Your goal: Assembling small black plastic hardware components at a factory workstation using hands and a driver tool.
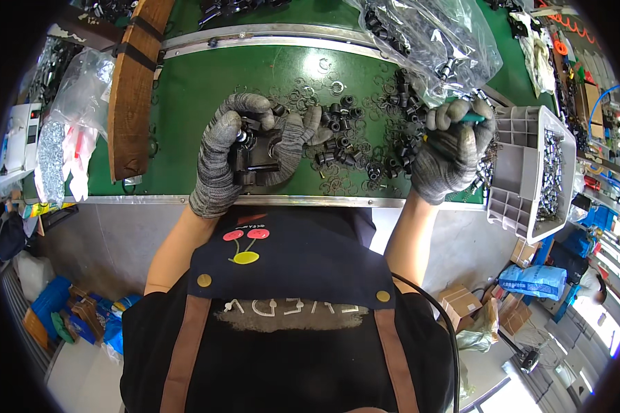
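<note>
My left hand (217, 151), in a grey knit glove, curls beside a black block (258, 162) near the table's front edge. Its thumb and fingers close on a small black part with a shiny metal end (242, 136). Grey knit fabric (293, 144), looking like a glove, hugs the block's right side. Farther right, my gloved right hand (451, 155) is wrapped round a green-handled tool (472, 118); the tool's kind is mostly hidden by the fingers. Between the hands lie black cylindrical fittings (337, 148) in loose piles, with thin metal rings (337, 184) scattered about them.
A grey plastic bin (517, 155) of small metal parts stands at the table's right end. Behind my right hand lies a clear bag (455, 48) of black parts. A wooden board (134, 96) borders the left side. A metal rail (269, 31) crosses the green table (207, 72).
</note>
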`<state>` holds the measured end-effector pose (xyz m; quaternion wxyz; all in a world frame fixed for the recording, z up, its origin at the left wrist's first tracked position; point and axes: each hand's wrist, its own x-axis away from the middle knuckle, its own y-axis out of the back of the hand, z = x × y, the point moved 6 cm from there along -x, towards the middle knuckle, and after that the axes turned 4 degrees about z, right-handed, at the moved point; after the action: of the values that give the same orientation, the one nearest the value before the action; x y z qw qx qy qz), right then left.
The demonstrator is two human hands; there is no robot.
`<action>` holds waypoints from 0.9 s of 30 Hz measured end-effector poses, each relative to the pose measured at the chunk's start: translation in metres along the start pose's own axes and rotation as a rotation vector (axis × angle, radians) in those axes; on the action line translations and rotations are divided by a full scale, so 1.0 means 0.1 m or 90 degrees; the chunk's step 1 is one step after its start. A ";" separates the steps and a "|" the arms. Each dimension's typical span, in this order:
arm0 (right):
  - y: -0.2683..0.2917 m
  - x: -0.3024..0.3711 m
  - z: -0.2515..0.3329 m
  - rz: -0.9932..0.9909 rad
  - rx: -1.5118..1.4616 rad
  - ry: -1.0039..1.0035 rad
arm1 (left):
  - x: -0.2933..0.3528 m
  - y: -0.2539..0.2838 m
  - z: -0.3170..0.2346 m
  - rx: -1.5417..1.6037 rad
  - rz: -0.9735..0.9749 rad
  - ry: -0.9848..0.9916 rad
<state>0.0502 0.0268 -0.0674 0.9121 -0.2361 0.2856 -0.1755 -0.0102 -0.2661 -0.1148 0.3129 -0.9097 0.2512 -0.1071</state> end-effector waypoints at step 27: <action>-0.16 -0.41 -0.50 0.392 0.007 -0.230 | -0.04 -0.06 -0.02 0.095 -0.051 0.007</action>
<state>-0.0146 0.0153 -0.0777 0.9594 -0.1612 0.1761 0.1504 -0.0119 -0.2611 -0.1093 0.3737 -0.8926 0.2075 -0.1434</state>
